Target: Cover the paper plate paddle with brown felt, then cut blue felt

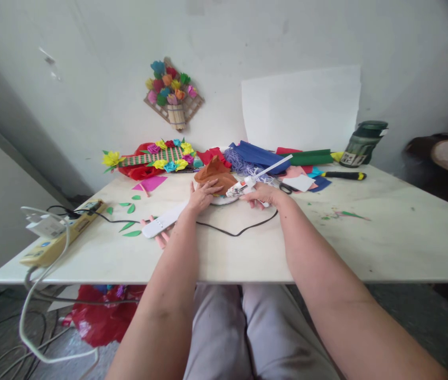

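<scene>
My right hand [262, 194] is wrapped round a white hot glue gun [243, 186], with a long glue stick [274, 167] jutting from its back end. The gun's nozzle points left, near the brown crepe paper [216, 177]. My left hand [205, 195] lies on the lower left part of that paper with its fingers stretched out. Beneath the paper shows the rim of a pale board, and a long white strip [164, 220] reaches out to the lower left under my left wrist. The gun's black cord [235, 234] loops across the table.
Green paper leaves [131, 233] and a yellow power strip [63, 232] are on the left. Behind my hands lie a flower-trimmed woven piece [150, 157] and blue crepe paper [261, 155]. Scissors [286, 188], a black-and-yellow cutter [343, 175] and a dark bottle [364, 143] are to the right.
</scene>
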A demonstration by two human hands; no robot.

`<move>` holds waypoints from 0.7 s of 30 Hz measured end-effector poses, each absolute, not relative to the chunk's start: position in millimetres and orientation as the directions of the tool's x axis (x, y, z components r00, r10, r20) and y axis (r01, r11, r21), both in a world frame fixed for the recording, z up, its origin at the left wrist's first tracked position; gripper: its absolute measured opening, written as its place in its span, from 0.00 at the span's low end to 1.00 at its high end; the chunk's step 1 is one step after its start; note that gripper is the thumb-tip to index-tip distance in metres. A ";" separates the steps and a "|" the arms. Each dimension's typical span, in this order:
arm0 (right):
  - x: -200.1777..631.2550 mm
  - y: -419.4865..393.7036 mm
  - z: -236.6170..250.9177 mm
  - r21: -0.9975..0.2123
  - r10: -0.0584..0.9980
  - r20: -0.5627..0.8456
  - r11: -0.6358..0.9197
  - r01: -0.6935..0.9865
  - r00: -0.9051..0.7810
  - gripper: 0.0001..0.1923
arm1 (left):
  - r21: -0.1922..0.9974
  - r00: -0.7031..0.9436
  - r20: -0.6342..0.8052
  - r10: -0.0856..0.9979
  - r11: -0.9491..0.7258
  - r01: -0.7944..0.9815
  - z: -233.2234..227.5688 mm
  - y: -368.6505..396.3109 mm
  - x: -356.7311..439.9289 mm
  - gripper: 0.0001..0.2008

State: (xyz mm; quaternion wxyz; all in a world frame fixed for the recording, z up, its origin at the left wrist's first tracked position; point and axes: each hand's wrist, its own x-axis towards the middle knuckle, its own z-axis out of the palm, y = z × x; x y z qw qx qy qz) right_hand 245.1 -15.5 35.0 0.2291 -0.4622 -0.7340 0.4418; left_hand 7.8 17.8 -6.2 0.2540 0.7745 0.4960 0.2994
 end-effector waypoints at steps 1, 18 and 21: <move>245.7 -14.9 34.6 -0.854 0.882 -0.069 0.189 0.484 -0.466 0.14 | 0.687 0.326 0.218 0.920 -0.382 0.618 -6.4 17.9 7.8 0.30; 261.6 -8.0 26.9 -0.909 0.919 0.006 0.169 0.381 -0.393 0.15 | 0.520 0.277 0.265 0.924 -0.378 0.766 -0.2 9.3 10.2 0.27; 259.3 -7.9 28.3 -0.965 0.928 0.156 0.216 0.146 -0.340 0.15 | 0.395 0.256 0.292 0.921 -0.360 0.845 3.1 0.7 10.8 0.23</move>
